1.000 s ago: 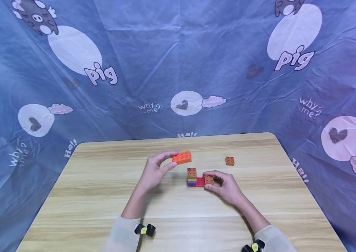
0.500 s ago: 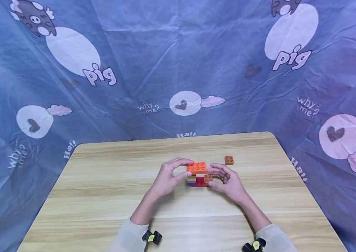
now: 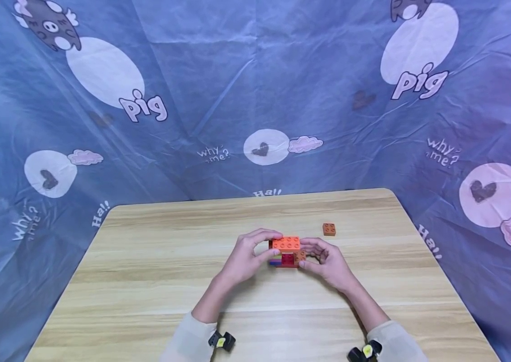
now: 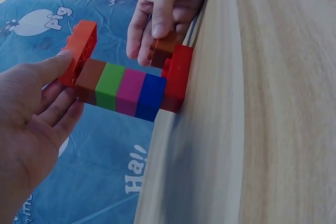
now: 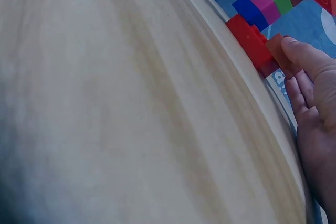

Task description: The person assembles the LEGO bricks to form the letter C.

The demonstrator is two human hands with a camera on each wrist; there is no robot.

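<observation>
My left hand (image 3: 244,256) pinches an orange two-by-four building brick (image 3: 286,244) at its left end. The brick is at the top of a small column, reaching out to the right; whether it is fixed on cannot be told. From the top, the column has a brown brick (image 4: 90,81), a green brick (image 4: 109,83), a pink brick (image 4: 130,90) and a blue brick (image 4: 151,95). It stands on one end of a red brick (image 4: 179,77). On the red brick's other end sits a small brown brick (image 5: 280,51), which my right hand (image 3: 330,261) pinches.
A loose brown two-by-two brick (image 3: 329,230) lies on the wooden table (image 3: 147,281), behind and to the right of the build. A blue printed cloth (image 3: 219,100) hangs behind the table.
My left hand has carried the orange brick rightward and down to the column's top. My right hand has stayed at the small brown brick, its fingers shifting slightly.
</observation>
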